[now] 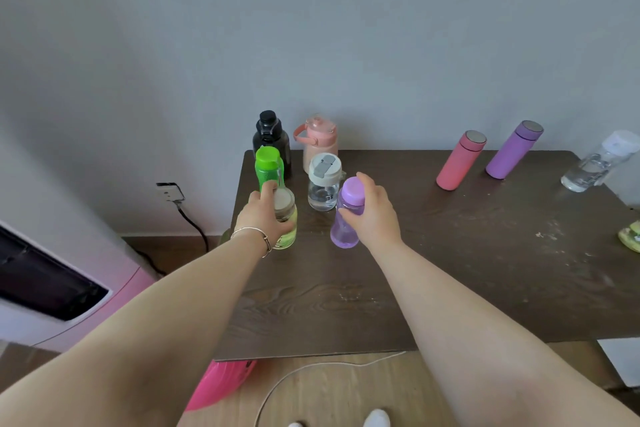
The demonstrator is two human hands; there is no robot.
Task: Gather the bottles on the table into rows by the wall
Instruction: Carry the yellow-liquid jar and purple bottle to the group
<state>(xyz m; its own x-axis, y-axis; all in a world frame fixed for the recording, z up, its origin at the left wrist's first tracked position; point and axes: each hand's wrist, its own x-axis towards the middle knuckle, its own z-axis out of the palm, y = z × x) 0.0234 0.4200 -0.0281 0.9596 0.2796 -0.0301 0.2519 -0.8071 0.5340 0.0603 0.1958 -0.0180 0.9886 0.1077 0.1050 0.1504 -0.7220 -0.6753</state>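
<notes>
My left hand [265, 215] grips a yellow-green bottle [287, 230] with a beige lid, standing at the table's left edge. My right hand [372, 213] holds a translucent purple bottle [344, 218] by its upper body. Behind them stand a green bottle [267, 166] and a clear bottle with a grey-white lid [323, 184]. A black bottle [270, 139] and a pink jug with a handle [318, 142] stand against the wall. To the right stand a pink flask [460, 161], a purple flask [514, 151] and a clear bottle [595, 163].
The dark wooden table [450, 253] meets a grey wall at the back. A green-yellow object [632, 236] lies at the right edge. A wall socket with a black cable [171, 192] is left of the table. A pink item [221, 381] and a white cord lie on the floor.
</notes>
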